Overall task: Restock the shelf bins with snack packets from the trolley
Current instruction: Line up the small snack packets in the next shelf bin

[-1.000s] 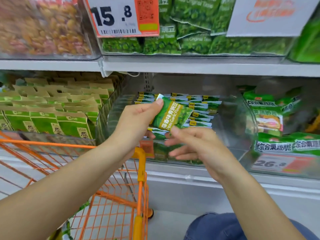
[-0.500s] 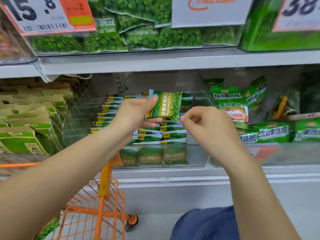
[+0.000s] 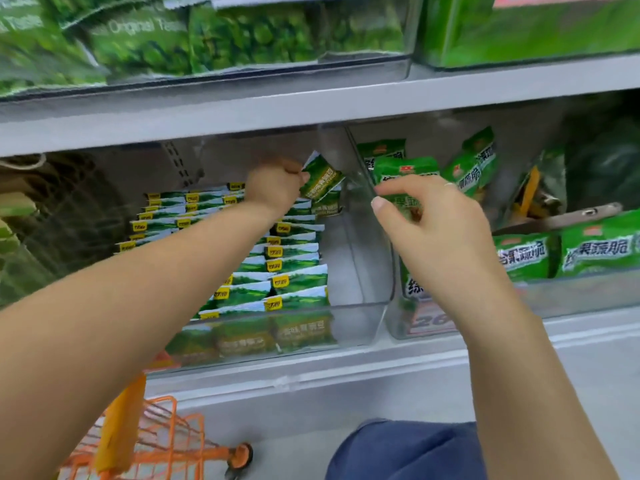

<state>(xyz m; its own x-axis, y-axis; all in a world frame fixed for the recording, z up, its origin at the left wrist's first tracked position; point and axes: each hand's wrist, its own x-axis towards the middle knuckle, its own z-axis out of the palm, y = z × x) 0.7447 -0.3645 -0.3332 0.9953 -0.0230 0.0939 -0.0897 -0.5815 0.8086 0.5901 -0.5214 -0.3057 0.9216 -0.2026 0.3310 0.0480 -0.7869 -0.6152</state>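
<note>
Snack packets (image 3: 277, 271) fill most of the clear shelf bin (image 3: 360, 327) in neat overlapping rows, leaving a bare strip along its right wall. I see a grey metal shelf (image 3: 311, 109) above it, carrying bins of larger green bags, and a pale floor below with an orange trolley (image 3: 166, 441) cut off at the lower left edge. Motion blur smears the print on most labels, and a price tag on the neighbouring bin is half hidden behind my right forearm. My left hand (image 3: 275, 183) reaches deep into the bin and grips one green packet (image 3: 320, 180) by its edge, tilted, just above the back rows. My right hand (image 3: 429, 220) hovers at the bin's right wall, thumb and forefinger close together, holding nothing I can make out.
</note>
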